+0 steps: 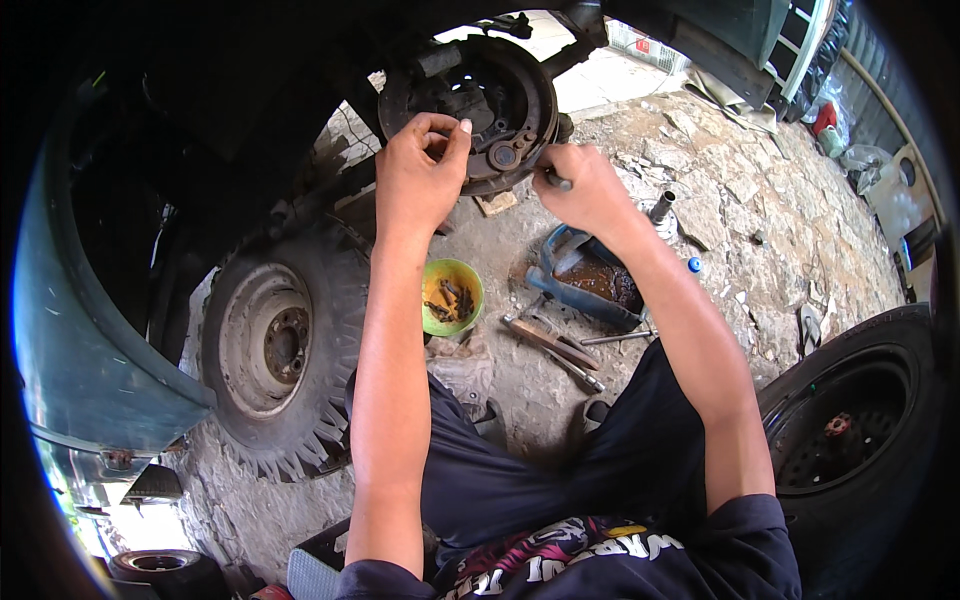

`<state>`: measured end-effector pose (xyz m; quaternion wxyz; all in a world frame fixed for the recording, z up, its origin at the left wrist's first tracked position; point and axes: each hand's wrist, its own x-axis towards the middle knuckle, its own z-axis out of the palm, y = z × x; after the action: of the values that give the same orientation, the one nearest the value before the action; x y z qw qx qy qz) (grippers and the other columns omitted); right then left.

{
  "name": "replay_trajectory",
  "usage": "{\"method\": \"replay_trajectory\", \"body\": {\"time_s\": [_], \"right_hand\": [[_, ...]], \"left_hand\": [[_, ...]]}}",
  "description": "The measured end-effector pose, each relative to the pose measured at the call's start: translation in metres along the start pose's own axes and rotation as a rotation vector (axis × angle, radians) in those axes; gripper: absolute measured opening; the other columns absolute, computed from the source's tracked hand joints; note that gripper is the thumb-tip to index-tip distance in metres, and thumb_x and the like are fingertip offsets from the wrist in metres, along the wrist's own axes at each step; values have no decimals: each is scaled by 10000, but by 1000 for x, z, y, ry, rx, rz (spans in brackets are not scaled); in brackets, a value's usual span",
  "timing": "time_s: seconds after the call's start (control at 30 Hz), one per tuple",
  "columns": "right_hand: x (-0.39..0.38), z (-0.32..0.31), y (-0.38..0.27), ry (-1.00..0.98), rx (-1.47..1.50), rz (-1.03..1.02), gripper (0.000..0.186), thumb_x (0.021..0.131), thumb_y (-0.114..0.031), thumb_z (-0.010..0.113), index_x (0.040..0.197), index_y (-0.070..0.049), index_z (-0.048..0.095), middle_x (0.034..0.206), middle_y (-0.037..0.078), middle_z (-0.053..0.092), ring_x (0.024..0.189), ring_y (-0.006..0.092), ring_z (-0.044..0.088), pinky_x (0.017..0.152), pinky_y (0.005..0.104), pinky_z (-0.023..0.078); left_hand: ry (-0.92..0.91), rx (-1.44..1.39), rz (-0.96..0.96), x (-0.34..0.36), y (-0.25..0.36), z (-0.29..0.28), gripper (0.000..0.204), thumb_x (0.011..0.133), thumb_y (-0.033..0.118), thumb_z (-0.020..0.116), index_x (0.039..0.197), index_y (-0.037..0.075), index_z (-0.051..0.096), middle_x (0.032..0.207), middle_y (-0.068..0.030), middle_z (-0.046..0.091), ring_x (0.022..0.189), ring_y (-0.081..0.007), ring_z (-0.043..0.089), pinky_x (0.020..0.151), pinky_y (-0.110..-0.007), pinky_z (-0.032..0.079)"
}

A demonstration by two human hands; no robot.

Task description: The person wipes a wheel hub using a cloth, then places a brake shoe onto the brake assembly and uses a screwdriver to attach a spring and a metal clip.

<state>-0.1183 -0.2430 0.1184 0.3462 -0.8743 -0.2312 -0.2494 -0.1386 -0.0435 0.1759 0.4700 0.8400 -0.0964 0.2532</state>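
In front of me is a dark, greasy wheel brake assembly (pixel 535 80), with a round backing plate and curved brake shoes. My left hand (pixel 422 175) is at its near left side, thumb and fingers pinched together; whatever is between them is hidden. At the lower right edge of the assembly, my right hand (pixel 588 188) is closed in a fist. A short dark rod end (pixel 558 181) sticks out of that fist, and the rest of it is out of sight. A round hub-like fitting (pixel 503 155) shows between the two hands.
Below my hands stand a yellow-green bowl (pixel 432 322) of small metal parts and a cut blue container (pixel 580 297) of dark liquid. A hammer (pixel 550 343) and metal bars lie nearby. One wheel (pixel 262 340) leans left, another tyre (pixel 905 345) right. Broken stone covers the ground (pixel 690 150).
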Motion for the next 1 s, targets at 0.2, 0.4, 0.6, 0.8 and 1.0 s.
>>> {"method": "replay_trajectory", "body": {"time_s": [0.2,0.4,0.6,0.8,1.0], "right_hand": [[-10,29,-21,-34,294,-195,102,721,-78,646,708,19,617,680,204,632,683,388,655,632,429,537],[4,-9,11,-146,179,53,172,786,-140,671,899,-23,727,826,177,710,777,315,710,722,386,553],[4,-6,22,-214,249,-36,175,863,-123,659,962,8,721,777,152,706,662,188,660,639,329,521],[-5,30,-4,-70,334,-189,146,819,-90,658,915,10,705,818,198,697,735,289,705,683,354,546],[9,-2,11,-177,246,98,175,846,-151,654,925,-4,706,786,190,689,717,301,696,657,357,535]], "left_hand": [[2,-28,3,2,-6,5,202,921,194,686,950,-6,680,735,-44,685,686,-65,638,627,-226,504],[-2,-14,-26,4,-8,1,211,924,193,684,979,-11,681,769,-47,685,687,-67,628,631,-217,499],[137,-9,82,32,-40,-25,219,916,198,695,986,-9,683,856,-38,678,762,-62,610,697,-212,483],[200,-167,-167,54,-132,-49,334,888,364,708,1067,83,688,911,-7,658,834,-97,590,671,-267,461],[80,-13,-387,52,-162,-41,551,903,537,629,1164,52,655,1027,-62,659,897,-162,616,721,-343,497]]}}
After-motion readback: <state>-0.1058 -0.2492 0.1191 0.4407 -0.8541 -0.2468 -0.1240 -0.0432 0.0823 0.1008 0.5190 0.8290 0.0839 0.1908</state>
